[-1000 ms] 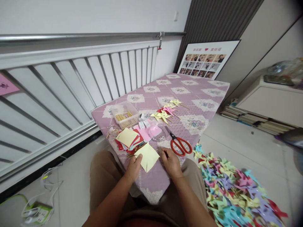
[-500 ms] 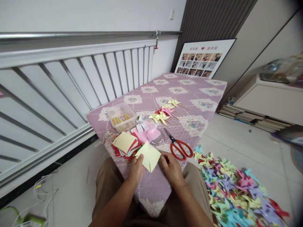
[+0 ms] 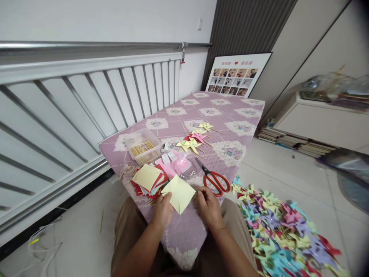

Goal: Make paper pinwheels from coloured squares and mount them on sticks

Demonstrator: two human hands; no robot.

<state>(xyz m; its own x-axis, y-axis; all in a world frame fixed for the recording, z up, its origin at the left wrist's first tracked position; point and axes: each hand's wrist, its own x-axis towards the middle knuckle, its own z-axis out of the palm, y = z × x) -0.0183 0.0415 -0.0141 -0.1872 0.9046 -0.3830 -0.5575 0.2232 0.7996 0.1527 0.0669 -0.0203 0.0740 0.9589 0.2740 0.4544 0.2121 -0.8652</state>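
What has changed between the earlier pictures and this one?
The camera view swung slightly right, so the scene sits further left in frame. The left hand and the pale-yellow square paper sheet it holds seem shifted slightly right of the stack of coloured paper squares. Nothing was visibly taken hold of or let go. The right hand stays by the sheet's right corner; the red-handled metal scissors lie as before.

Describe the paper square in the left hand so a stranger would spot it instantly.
Find the table with the purple flowered cloth and look toward its near end. There the left hand holds a pale yellow paper square. Unlike the stack of paper beside it, this is a single sheet, slit at its near corner.
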